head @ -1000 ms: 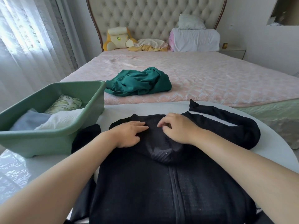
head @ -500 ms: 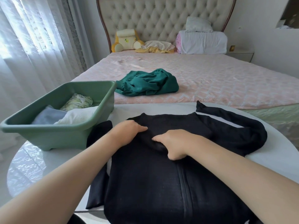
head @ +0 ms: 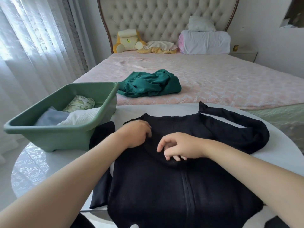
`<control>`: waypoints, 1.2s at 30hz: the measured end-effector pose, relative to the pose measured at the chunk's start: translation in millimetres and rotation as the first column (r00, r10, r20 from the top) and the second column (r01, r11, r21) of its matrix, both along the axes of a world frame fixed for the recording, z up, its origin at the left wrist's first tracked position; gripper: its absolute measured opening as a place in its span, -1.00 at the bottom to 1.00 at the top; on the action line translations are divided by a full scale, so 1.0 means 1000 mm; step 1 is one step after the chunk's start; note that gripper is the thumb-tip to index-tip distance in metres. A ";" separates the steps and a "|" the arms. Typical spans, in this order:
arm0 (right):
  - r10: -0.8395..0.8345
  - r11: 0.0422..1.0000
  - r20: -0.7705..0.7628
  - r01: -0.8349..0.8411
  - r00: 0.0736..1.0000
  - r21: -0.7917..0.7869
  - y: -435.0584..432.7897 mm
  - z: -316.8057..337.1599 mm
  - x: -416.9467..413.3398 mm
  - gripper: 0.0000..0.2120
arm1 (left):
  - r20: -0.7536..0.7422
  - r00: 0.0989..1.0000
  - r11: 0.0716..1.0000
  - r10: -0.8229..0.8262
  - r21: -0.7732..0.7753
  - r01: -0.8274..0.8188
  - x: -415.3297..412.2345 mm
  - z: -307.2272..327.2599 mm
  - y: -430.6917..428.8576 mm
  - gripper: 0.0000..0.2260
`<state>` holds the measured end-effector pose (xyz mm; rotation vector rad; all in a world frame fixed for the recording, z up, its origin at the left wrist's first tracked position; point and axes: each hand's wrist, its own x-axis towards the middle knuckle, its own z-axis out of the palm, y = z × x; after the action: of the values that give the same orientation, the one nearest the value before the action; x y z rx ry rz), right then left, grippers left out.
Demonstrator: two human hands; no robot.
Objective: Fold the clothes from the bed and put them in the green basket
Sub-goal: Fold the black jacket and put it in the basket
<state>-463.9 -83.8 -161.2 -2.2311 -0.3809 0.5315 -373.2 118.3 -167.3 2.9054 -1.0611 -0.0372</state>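
Black top (head: 164,186): lies flat on the round white table (head: 32,170), near the person, zip side up. One sleeve loops out to the far right. The other sleeve lies at the left edge.
Left hand (head: 136,134): rests on the top near its neck. The fingers bend down onto the cloth. I cannot tell if they pinch it.
Right hand (head: 179,147): just right of the left hand, over the chest of the top. The fingers are loose and half curled and hold nothing.
Green basket (head: 57,137): on the table, left of the top, just beside the left sleeve. Folded clothes (head: 79,117) lie inside.
Green clothes (head: 148,86): a crumpled heap on the pink bed (head: 230,83), beyond the basket, not folded.
Soft toy (head: 127,41): yellow and cream, at the far end of the bed, beside the pillows (head: 205,40).
Curtain (head: 32,46): white, on the far left.
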 end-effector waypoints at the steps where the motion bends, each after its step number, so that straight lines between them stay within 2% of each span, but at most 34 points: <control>1: -0.091 0.995 0.049 0.089 0.995 0.045 -0.003 -0.001 0.003 -0.82 | -0.010 1.000 0.998 -0.015 -0.055 0.014 -0.004 -0.006 -0.006 -0.62; 3: -0.252 0.963 0.279 0.268 0.926 -0.018 -0.015 -0.007 0.009 -0.82 | -0.101 0.994 0.995 -0.037 -0.096 0.028 -0.015 -0.018 -0.018 -0.56; 5: -0.222 0.901 0.505 0.373 0.834 -0.222 -0.036 -0.019 0.016 -0.81 | -0.194 0.980 0.999 -0.039 0.005 0.041 -0.029 -0.029 -0.031 -0.39; 6: -0.159 0.859 0.526 0.380 0.836 -0.343 -0.047 -0.026 0.019 -0.73 | -0.200 0.979 0.994 -0.031 0.099 0.052 -0.035 -0.034 -0.036 -0.35; 8: -0.115 0.792 0.438 0.349 0.891 -0.501 -0.067 -0.034 0.022 -0.56 | -0.184 0.983 0.969 0.003 0.245 0.043 -0.043 -0.038 -0.045 -0.36; 10: -0.132 0.835 0.358 0.299 0.924 -0.463 -0.080 -0.037 0.022 -0.50 | -0.189 0.982 0.965 0.022 0.260 0.028 -0.044 -0.032 -0.051 -0.38; 12: -0.172 0.897 0.355 0.295 0.919 -0.329 -0.089 -0.034 0.021 -0.46 | -0.154 0.988 0.982 -0.026 0.183 0.055 -0.045 -0.023 -0.055 -0.40; 13: -0.162 0.904 0.380 0.291 0.911 -0.314 -0.093 -0.030 0.019 -0.44 | -0.124 0.990 0.988 -0.072 0.128 0.088 -0.048 -0.020 -0.058 -0.40; 15: -0.037 0.867 0.465 0.261 0.884 -0.425 -0.098 -0.026 0.014 -0.45 | -0.127 0.979 0.984 -0.161 0.059 0.170 -0.055 -0.018 -0.062 -0.29; 17: 0.078 0.805 0.471 0.223 0.879 -0.549 -0.101 -0.028 0.011 -0.51 | -0.176 0.962 0.968 -0.208 0.107 0.228 -0.063 -0.022 -0.068 -0.18; 18: 0.077 0.813 0.464 0.214 0.882 -0.542 -0.102 -0.030 0.010 -0.55 | -0.179 0.960 0.959 -0.216 0.148 0.243 -0.065 -0.026 -0.071 -0.20; 20: 0.060 0.841 0.502 0.227 0.863 -0.491 -0.104 -0.031 0.010 -0.61 | -0.162 0.962 0.957 -0.218 0.156 0.243 -0.065 -0.031 -0.077 -0.35; 22: 0.079 0.839 0.585 0.262 0.807 -0.476 -0.107 -0.029 0.012 -0.63 | -0.142 0.966 0.973 -0.214 0.056 0.224 -0.064 -0.027 -0.079 -0.48; 25: 0.119 0.796 0.678 0.338 0.725 -0.502 -0.114 -0.023 0.014 -0.63 | -0.033 0.969 0.969 -0.243 -0.056 0.241 -0.062 -0.020 -0.076 -0.51; 27: 0.142 0.734 0.592 0.317 0.793 -0.601 -0.118 -0.019 0.012 -0.66 | -0.006 0.947 0.947 -0.321 0.014 0.321 -0.065 -0.018 -0.072 -0.53; 28: 0.126 0.721 0.503 0.269 0.855 -0.639 -0.119 -0.018 0.010 -0.68 | -0.072 0.938 0.938 -0.340 0.052 0.344 -0.066 -0.019 -0.070 -0.55; 30: 0.054 0.743 0.365 0.207 0.929 -0.636 -0.116 -0.014 0.008 -0.78 | -0.226 0.923 0.948 -0.310 -0.005 0.317 -0.070 -0.020 -0.071 -0.56; 32: 0.026 0.749 0.387 0.238 0.922 -0.618 -0.108 -0.011 0.008 -0.79 | -0.264 0.935 0.961 -0.235 -0.208 0.183 -0.069 -0.017 -0.076 -0.57; 34: 0.044 0.738 0.500 0.310 0.865 -0.600 -0.100 -0.010 0.011 -0.76 | -0.181 0.970 0.932 -0.165 -0.351 0.093 -0.066 -0.014 -0.083 -0.62; 35: 0.040 0.748 0.552 0.342 0.833 -0.569 -0.095 -0.011 0.012 -0.77 | -0.116 0.984 0.923 -0.136 -0.376 0.083 -0.063 -0.016 -0.084 -0.68; 36: 0.030 0.764 0.584 0.358 0.811 -0.537 -0.089 -0.014 0.013 -0.77 | -0.061 0.992 0.937 -0.112 -0.338 0.085 -0.060 -0.019 -0.084 -0.69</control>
<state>-451.3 -172.8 -175.0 -3.0451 -0.3075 -0.1774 -433.0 34.1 -186.8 2.5256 -1.0795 0.0216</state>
